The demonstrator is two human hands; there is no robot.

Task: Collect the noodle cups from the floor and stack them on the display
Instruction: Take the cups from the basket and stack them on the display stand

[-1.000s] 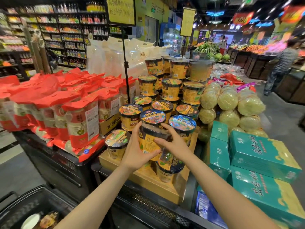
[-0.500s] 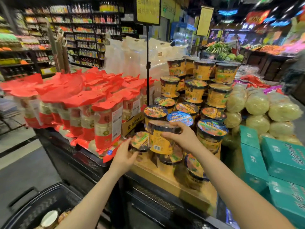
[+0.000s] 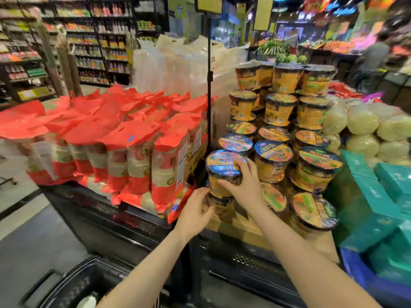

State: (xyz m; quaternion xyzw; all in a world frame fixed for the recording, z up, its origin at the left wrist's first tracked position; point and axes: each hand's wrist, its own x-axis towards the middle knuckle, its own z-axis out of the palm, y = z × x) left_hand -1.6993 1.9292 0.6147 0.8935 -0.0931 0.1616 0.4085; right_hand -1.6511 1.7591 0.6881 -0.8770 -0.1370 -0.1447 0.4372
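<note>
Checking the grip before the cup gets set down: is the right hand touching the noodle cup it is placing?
Touching. The head view shows the right hand with fingers curled round the noodle cup, thumb across its side.
</note>
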